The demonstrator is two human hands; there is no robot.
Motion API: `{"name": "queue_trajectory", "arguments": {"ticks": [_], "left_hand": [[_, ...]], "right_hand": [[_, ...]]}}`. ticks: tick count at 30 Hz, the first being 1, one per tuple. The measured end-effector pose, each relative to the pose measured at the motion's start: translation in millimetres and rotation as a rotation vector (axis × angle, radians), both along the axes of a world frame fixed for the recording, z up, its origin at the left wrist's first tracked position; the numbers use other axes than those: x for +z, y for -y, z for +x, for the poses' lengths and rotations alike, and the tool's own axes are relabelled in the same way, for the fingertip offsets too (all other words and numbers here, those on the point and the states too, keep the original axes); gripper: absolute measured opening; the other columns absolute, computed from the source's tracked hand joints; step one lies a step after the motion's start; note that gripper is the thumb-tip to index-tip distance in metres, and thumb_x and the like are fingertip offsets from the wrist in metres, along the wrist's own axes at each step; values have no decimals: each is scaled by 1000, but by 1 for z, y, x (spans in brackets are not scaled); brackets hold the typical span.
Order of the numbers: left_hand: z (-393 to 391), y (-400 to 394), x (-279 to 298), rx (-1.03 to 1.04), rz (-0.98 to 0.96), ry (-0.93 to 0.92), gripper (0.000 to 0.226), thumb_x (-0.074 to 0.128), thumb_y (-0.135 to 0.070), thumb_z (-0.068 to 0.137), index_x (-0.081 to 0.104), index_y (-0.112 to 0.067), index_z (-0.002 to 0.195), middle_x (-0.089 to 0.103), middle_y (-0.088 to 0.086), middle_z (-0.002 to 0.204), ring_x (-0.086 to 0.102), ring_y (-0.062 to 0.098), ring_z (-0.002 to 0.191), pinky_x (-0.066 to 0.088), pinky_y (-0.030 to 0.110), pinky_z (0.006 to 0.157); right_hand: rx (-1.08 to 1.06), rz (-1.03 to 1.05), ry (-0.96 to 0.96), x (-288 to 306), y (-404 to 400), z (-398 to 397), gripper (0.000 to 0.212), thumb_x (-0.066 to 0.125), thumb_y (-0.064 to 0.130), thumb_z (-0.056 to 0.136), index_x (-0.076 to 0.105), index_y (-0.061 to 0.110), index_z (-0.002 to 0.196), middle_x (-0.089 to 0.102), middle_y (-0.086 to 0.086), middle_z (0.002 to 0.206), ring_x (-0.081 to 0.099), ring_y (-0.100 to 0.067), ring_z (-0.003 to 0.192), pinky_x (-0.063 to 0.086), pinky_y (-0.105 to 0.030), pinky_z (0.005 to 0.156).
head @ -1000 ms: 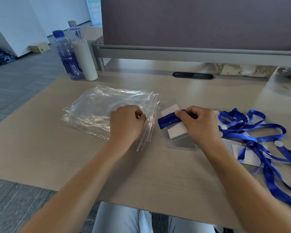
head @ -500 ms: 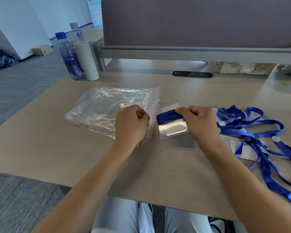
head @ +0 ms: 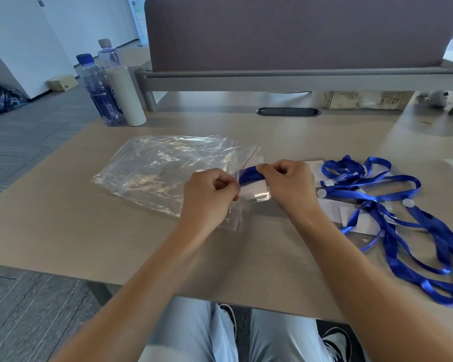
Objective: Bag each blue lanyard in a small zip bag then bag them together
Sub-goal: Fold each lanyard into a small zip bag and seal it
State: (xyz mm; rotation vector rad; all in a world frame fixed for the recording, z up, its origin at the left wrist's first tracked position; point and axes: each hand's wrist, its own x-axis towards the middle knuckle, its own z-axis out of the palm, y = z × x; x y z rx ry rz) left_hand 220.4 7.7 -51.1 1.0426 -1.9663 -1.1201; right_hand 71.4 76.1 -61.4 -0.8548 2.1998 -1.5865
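Presently the work centres on one folded blue lanyard [head: 250, 174] with its clear badge holder [head: 255, 193], carried in the right hand [head: 289, 185], whose grip is closed on the bundle from the right end, thumb and fingers curled over the blue strap. The left hand [head: 208, 195] lies just beside it to the left, its grip a narrow pinch on the red-lined mouth of a small zip bag [head: 237, 210] at the near edge of the stack of clear bags [head: 165, 171] lying on the worktop [head: 63, 231]. The governing relation is this: the bundle's long axis runs left to right, its free end pointing toward the left hand and appearing to meet the bag mouth, which runs roughly front to back across that axis. Whether the leading end has already passed between the two lips cannot be determined, since the plastic is transparent and overlapped. In my judgement the step in hand is insertion of this lanyard, and the coming move calls for a leftward feed by the right hand while the left keeps the mouth parted. The risk is the holder's corner catching on one lip. The remaining loose lanyards [head: 392, 202] lie tangled on the worktop to the right, well apart from the bags and nearer the right hand; they are not yet bagged.
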Motion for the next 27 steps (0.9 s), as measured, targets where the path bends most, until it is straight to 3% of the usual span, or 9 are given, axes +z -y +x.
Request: {"name": "queue_trajectory", "arguments": {"ticks": [7, 9, 11, 14, 17, 20, 22, 25, 27], "left_hand": [[-4, -2, -8, 62, 3, -4, 13, 70, -11, 84, 74, -21, 77, 73, -2, 66, 69, 16, 62, 52, 28, 56], [-2, 0, -8, 74, 5, -6, 11, 72, -13, 84, 74, -20, 76, 74, -3, 67, 72, 15, 66, 58, 32, 63], [0, 1, -6, 79, -18, -11, 10, 73, -12, 84, 74, -18, 76, 74, -4, 66, 72, 10, 65, 56, 27, 65], [1, 6, -4, 72, -25, -26, 10, 74, -11, 84, 74, -16, 75, 74, -4, 66, 72, 9, 64, 53, 23, 64], [-1, 17, -6, 30, -33, -14, 9, 77, -25, 81, 75, -21, 73, 74, -4, 66, 73, 13, 67, 59, 31, 71], [-4, 28, -6, -29, -86, -4, 10, 73, -31, 80, 74, -22, 76, 73, -4, 71, 73, 15, 72, 61, 40, 75], [-7, 39, -6, -66, -251, 121, 4, 71, -24, 86, 73, -22, 89, 72, -8, 86, 67, 11, 77, 57, 35, 78], [-15, 59, -3, -148, -402, 231, 25, 62, -22, 93, 67, -19, 118, 64, -5, 122, 62, 16, 90, 51, 35, 89], [-24, 71, 0, -208, -440, 308, 36, 55, -20, 97, 60, -18, 133, 56, -3, 140, 59, 20, 114, 46, 38, 103]], "right_hand": [[223, 164, -19, -5, 1, 5, 40, 60, 38, 99, 78, 6, 81, 66, -7, 62, 46, -11, 53, 39, -28, 60], [270, 247, -137, -5, -1, 4, 34, 56, 33, 100, 81, 14, 85, 68, -9, 65, 52, -17, 58, 42, -30, 61], [299, 294, -233, -5, -4, 4, 32, 54, 31, 100, 80, 16, 87, 69, -6, 67, 64, -23, 66, 53, -34, 67], [303, 277, -106, 0, -17, 9, 39, 49, 38, 105, 77, 18, 88, 73, -3, 65, 70, -16, 63, 54, -30, 65], [367, 341, -52, 10, -36, 23, 48, 42, 54, 106, 73, 20, 93, 76, -3, 65, 65, -14, 50, 54, -27, 60], [401, 365, 55, 15, -45, 33, 39, 60, 52, 99, 73, 16, 93, 76, -6, 67, 62, -19, 45, 49, -24, 46], [400, 363, 81, 11, -46, 37, 29, 72, 42, 94, 73, 14, 92, 76, -8, 68, 61, -18, 44, 49, -25, 44], [374, 387, -11, 2, -43, 42, 13, 80, 30, 88, 75, 18, 86, 75, -4, 65, 62, -13, 46, 59, -36, 56], [321, 459, -130, -4, -40, 44, 10, 81, 32, 85, 75, 25, 82, 74, 2, 65, 65, -9, 53, 63, -39, 67]]}}
